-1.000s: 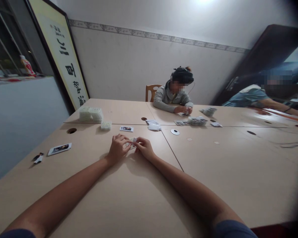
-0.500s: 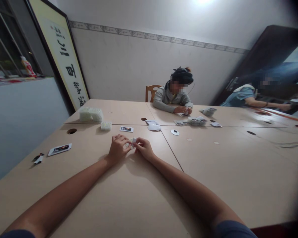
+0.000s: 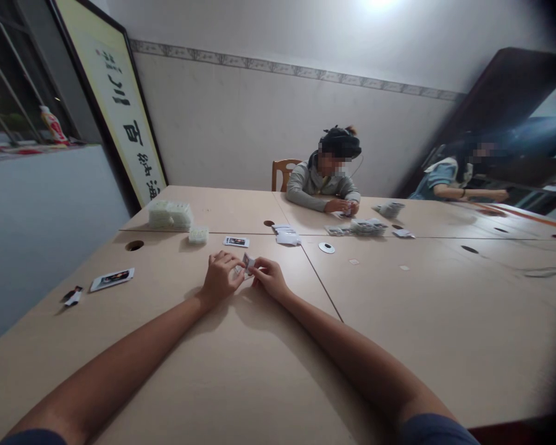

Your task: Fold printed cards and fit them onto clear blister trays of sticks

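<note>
My right hand pinches a small white piece with a dark printed face, like a label or sticker, held tilted up between thumb and finger. Facing it, my left hand has its thumb and forefinger closed at the edge of a small pale flat piece low over the table. How firmly it grips that piece is partly hidden by the fingers. Beyond my hands lies a white printed packet, with a small clear plastic case to its left.
A stack of clear cases stands at the back left. White papers, a white disc and more cases lie ahead. Another packet and scraps are left. A co-worker sits opposite; another person is right.
The small label in my right hand has turned and now shows its dark printed face. My arms have hardly moved. The person at the right has drawn an arm in.
</note>
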`<state>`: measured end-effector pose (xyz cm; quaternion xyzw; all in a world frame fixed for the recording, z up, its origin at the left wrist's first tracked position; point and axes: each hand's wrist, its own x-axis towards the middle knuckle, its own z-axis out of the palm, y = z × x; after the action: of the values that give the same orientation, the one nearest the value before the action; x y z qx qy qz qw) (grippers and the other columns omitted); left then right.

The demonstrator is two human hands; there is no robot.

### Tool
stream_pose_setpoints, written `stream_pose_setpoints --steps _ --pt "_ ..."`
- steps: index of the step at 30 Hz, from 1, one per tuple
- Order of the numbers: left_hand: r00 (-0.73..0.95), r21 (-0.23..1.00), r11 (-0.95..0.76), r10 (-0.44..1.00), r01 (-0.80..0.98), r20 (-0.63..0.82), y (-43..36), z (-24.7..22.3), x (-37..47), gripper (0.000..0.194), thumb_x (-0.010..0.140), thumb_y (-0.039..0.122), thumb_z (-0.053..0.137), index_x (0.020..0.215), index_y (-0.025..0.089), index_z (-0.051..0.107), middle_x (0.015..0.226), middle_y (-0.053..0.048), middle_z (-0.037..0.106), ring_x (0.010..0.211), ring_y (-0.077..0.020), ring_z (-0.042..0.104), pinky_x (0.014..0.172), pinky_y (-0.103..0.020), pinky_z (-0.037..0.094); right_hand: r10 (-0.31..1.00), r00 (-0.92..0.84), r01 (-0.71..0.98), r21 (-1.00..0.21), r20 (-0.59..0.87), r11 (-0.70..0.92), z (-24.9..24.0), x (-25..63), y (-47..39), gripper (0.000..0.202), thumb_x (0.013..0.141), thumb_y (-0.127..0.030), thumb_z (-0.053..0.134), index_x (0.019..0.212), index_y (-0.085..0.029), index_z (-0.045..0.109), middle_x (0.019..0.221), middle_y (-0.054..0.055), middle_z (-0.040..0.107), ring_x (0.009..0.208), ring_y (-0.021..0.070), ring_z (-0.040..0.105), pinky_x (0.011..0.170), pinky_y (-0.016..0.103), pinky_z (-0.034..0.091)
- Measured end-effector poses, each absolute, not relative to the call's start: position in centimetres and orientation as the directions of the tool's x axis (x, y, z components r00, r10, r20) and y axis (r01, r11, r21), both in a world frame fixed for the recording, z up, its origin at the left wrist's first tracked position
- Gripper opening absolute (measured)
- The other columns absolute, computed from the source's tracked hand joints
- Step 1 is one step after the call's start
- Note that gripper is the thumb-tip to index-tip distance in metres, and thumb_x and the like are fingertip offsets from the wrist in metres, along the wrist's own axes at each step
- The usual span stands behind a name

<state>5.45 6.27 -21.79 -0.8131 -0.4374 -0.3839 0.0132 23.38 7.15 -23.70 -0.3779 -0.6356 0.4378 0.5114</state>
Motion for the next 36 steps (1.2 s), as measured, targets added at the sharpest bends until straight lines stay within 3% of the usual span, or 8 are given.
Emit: stream_pose_setpoints --steps 17,36 --pt "0.345 0.264 -0.62 0.684 0.739 0.643 6.28 -21.92 5.4 0.01 0.083 0.018 0.068 0.084 0.024 0.076 0.094 -0.007 0.076 0.098 -0.0281 0.063 0.091 -0.047 0.038 0.929 -0.177 0.019 -0.943 0.324 0.332 -23.94 23.26 7.36 0.037 0.073 -0.053 0.076 0.068 -0.02 0.062 0.064 -0.002 0.064 0.046 0.0116 0.058 0.045 0.024 0.047" --pt "0.334 0.247 -0.603 0.685 0.758 0.647 6.32 -21.98 5.61 0.01 0.079 0.013 0.069 0.077 0.023 0.067 0.09 -0.005 0.075 0.096 -0.0276 0.062 0.091 -0.046 0.037 0.928 -0.196 0.031 -0.944 0.315 0.327 -23.6 23.27 7.08 0.033 0.074 -0.048 0.076 0.067 -0.02 0.061 0.062 -0.002 0.063 0.047 0.0123 0.059 0.045 0.023 0.046"
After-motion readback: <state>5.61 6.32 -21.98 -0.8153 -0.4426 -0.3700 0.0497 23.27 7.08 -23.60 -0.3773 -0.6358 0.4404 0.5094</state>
